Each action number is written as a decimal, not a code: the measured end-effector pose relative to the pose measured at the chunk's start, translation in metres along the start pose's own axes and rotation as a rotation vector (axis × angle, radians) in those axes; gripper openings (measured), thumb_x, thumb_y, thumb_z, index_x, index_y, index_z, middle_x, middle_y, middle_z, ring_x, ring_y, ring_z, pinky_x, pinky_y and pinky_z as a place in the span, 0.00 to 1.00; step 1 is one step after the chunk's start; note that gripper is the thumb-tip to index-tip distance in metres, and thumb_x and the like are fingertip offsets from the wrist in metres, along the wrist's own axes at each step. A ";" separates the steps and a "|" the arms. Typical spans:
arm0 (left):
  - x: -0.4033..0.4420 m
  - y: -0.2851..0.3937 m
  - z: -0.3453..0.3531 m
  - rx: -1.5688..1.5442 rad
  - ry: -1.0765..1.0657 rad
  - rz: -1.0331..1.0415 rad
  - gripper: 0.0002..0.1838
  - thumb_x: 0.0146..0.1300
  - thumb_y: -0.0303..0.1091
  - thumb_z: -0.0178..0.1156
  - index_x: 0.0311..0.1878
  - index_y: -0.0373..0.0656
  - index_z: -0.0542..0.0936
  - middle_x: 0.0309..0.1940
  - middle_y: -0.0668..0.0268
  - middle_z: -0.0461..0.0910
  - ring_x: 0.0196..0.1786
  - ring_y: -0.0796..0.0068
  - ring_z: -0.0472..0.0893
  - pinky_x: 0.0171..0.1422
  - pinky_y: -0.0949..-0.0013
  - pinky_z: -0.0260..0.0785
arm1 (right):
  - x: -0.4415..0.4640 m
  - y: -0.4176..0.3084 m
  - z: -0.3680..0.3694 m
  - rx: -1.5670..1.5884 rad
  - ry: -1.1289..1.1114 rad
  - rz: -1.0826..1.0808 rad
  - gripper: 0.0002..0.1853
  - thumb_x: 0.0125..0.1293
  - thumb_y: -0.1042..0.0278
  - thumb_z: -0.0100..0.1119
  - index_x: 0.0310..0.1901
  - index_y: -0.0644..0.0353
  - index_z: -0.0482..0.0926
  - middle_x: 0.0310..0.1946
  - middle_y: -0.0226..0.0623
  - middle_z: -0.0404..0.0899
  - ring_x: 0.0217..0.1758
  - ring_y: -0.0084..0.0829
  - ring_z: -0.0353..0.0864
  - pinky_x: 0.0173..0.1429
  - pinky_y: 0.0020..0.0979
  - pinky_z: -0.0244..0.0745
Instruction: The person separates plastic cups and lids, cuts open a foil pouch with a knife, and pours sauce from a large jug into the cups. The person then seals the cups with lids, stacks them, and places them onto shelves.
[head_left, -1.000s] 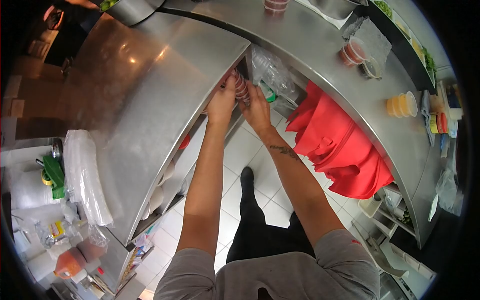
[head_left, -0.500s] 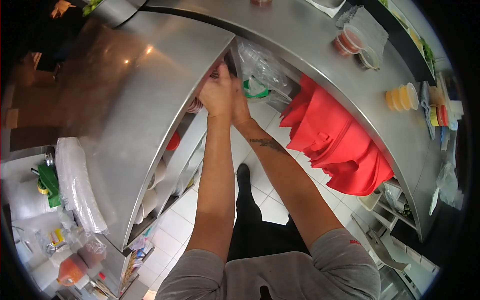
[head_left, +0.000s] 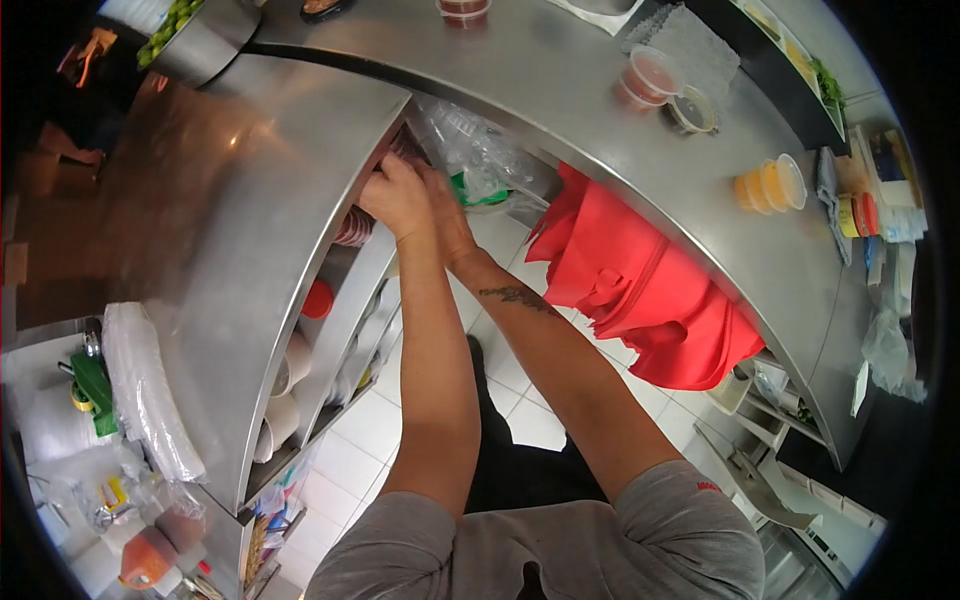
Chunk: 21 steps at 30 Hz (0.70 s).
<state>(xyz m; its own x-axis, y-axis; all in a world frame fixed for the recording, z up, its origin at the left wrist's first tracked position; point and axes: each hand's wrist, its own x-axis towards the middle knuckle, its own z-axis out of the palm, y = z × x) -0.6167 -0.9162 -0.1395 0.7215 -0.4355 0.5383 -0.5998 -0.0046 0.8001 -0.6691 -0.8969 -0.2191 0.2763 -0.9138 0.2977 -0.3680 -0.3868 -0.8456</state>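
My left hand reaches to the shelf under the left steel counter, its fingers bent inward beside the counter edge. What they close on is hidden. My right hand is close against it on the right, with its fingers mostly out of sight behind the left hand. Just beyond the hands, a dark reddish stacked item shows in the shelf corner. Below my left hand lies a stack of reddish, pale-rimmed round items. Clear plastic bags and a green item are to the right of the hands.
Red fabric bags hang under the front counter. On it stand cups of red sauce and yellow cups. A red lid and white bowls sit on the left shelf; wrapped white containers lie further left.
The camera view has shifted, so the counters and items sit differently in frame. Both hands remain at the shelf corner; my left hand has turned from a raised fist to fingers pointing into the shelf.
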 end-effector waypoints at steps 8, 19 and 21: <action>-0.001 0.004 0.009 -0.129 0.037 0.037 0.14 0.63 0.32 0.57 0.42 0.28 0.82 0.40 0.45 0.84 0.43 0.48 0.83 0.51 0.57 0.71 | 0.004 -0.026 -0.027 0.130 -0.201 0.150 0.39 0.63 0.60 0.58 0.74 0.55 0.52 0.66 0.52 0.62 0.68 0.55 0.66 0.67 0.46 0.68; -0.020 0.007 -0.011 0.124 0.080 0.331 0.18 0.65 0.31 0.56 0.55 0.32 0.76 0.49 0.45 0.78 0.50 0.39 0.76 0.54 0.45 0.66 | 0.017 -0.005 -0.010 0.124 -0.169 -0.221 0.36 0.67 0.67 0.54 0.73 0.62 0.51 0.69 0.57 0.57 0.71 0.57 0.60 0.73 0.43 0.61; -0.044 -0.005 -0.051 0.169 -0.182 0.212 0.23 0.65 0.28 0.56 0.62 0.31 0.67 0.53 0.45 0.75 0.53 0.43 0.76 0.57 0.49 0.67 | 0.016 -0.001 -0.006 0.053 -0.142 -0.219 0.37 0.66 0.72 0.53 0.74 0.62 0.49 0.69 0.58 0.57 0.72 0.58 0.59 0.73 0.43 0.61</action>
<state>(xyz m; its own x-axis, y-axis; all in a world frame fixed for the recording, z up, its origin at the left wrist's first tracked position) -0.6279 -0.8505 -0.1538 0.5102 -0.5964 0.6197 -0.7898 -0.0397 0.6121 -0.6695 -0.9122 -0.2107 0.4670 -0.7814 0.4140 -0.2398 -0.5625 -0.7912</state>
